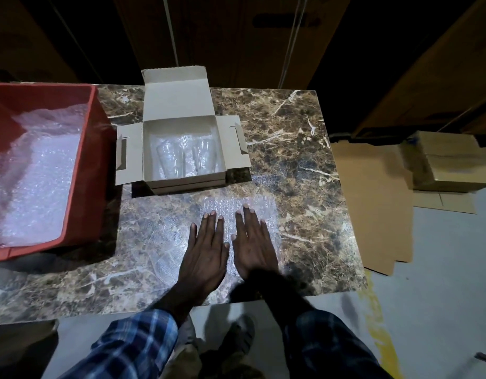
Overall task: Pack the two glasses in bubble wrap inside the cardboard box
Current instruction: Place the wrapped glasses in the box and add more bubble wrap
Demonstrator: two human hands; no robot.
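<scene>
Both glasses (pixel 185 157) lie side by side inside the open box (pixel 181 181) on the table (pixel 304 160), on bubble wrap. Just in front of the box, the left hand (pixel 206 250) and right hand (pixel 252 244) press flat, fingers straight and grasping nothing, on a wrap sheet (pixel 236 203). Left of the box stands a red bin (pixel 91 160).

You have two glasses (pixel 165 157) (pixel 205 154) inside one open cardboard box (pixel 179 184), one bubble wrap sheet (pixel 181 233) in front of that box, one red crate (pixel 91 165) left of it, and two hands (pixel 206 255) (pixel 254 247) flat on the sheet.
</scene>
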